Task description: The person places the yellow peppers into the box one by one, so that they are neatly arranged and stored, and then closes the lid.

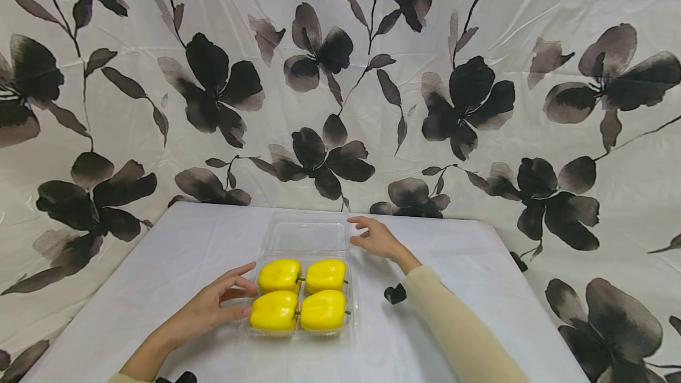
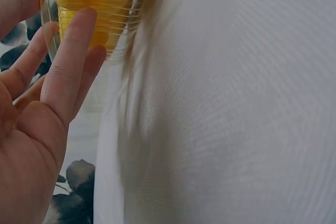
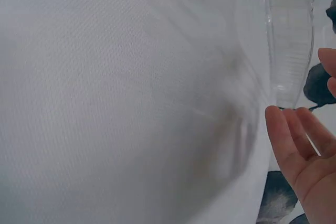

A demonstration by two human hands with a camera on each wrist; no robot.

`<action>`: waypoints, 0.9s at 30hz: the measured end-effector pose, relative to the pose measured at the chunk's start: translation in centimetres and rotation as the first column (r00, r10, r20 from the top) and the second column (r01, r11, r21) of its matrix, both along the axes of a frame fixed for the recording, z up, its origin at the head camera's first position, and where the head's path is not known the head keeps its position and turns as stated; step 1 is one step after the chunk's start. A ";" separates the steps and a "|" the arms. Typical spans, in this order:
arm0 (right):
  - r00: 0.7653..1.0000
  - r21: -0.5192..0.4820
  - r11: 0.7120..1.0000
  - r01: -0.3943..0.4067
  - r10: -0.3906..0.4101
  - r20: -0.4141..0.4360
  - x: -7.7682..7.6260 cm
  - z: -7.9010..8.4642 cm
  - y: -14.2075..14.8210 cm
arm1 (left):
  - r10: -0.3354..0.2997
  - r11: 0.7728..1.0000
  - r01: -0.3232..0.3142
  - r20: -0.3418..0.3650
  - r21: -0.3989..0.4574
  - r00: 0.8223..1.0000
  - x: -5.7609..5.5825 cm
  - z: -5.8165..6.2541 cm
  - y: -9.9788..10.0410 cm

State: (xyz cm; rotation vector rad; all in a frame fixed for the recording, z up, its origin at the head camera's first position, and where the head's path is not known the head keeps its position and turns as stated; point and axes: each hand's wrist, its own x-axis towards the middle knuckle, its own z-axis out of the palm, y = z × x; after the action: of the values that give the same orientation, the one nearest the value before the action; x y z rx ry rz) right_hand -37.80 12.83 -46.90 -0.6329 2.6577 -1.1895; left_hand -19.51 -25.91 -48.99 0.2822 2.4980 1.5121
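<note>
Several yellow bell peppers (image 1: 322, 310) with green stems sit in two rows in a clear plastic clamshell container (image 1: 298, 334) on the table. Its transparent lid (image 1: 305, 236) lies folded back toward the far edge. My left hand (image 1: 215, 303) is at the container's left side; in the left wrist view its fairly straight fingers (image 2: 68, 72) rest against the ribbed wall. By the lid's right edge is my right hand (image 1: 378, 237), its fingers loosely extended. The right wrist view shows those fingertips (image 3: 278, 124) at the lid's edge, without a grip around it.
A white cloth covers the table (image 1: 213, 235). Behind it hangs a pale curtain (image 1: 393, 129) with dark flowers. A small black object (image 1: 395, 294) shows beside the right forearm, and another dark piece (image 1: 183, 377) by the left wrist.
</note>
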 end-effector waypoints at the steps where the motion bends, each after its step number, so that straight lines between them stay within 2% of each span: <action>1: 1.000 -0.010 1.000 0.006 -0.006 0.016 -0.2 -0.2 0.0 | -0.001 1.000 0.001 -0.001 0.001 1.000 0.0 0.0 0.0; 9: 0.995 -0.076 0.997 0.030 -0.022 0.100 -0.5 -1.2 -0.5 | 0.004 1.000 -0.004 0.004 0.005 1.000 0.0 0.1 0.0; 17: 0.984 -0.086 0.994 0.069 -0.053 0.169 -0.5 -1.4 -0.9 | -0.001 1.000 0.001 -0.001 0.012 1.000 0.1 0.2 0.1; 27: 0.987 -0.143 0.989 0.028 -0.006 0.158 -0.5 -1.6 -1.1 | 0.004 1.000 -0.004 0.001 0.007 1.000 0.1 0.2 0.1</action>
State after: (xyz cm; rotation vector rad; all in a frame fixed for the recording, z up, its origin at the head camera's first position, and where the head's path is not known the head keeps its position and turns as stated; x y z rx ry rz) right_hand -38.34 11.71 -48.46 -0.5150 2.4686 -1.3858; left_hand -19.41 -25.81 -48.82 0.2771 2.4949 1.5223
